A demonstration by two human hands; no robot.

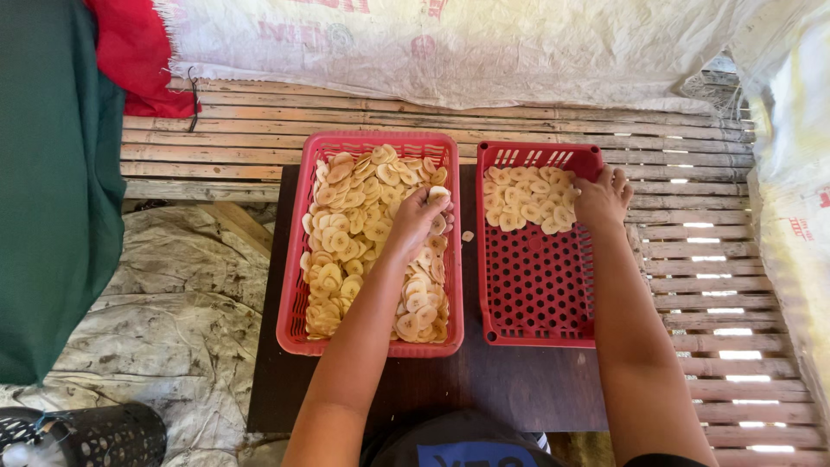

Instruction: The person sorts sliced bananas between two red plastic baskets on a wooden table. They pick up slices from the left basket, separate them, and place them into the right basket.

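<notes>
Pale yellow banana chips (363,233) are what I'm working with, and most of them lie in the left red basket (298,285), which is close to full from its far end to its near end. My left hand (417,216) rests on that heap toward the basket's two o'clock corner, fingers curled around a few chips (438,194); I judge it a loose grasp on those slices. My right hand (603,197) is at the one o'clock corner of the right red basket (536,294), fingers bent down onto the edge of a small pile of chips (529,197) there; I cannot tell whether it is gripping a slice or only pressing on the pile.

By my reckoning the work is at an early stage: the right basket holds chips only across its far end, around twelve o'clock, and the rest of its perforated floor shows bare, while the left basket's load looks barely reduced. One stray chip (467,235) lies on the dark board (519,389) between the two baskets.

Outward, a slatted bamboo bench (692,259) runs at three o'clock, white sacking (450,47) at twelve, green cloth (52,173) at nine.
</notes>
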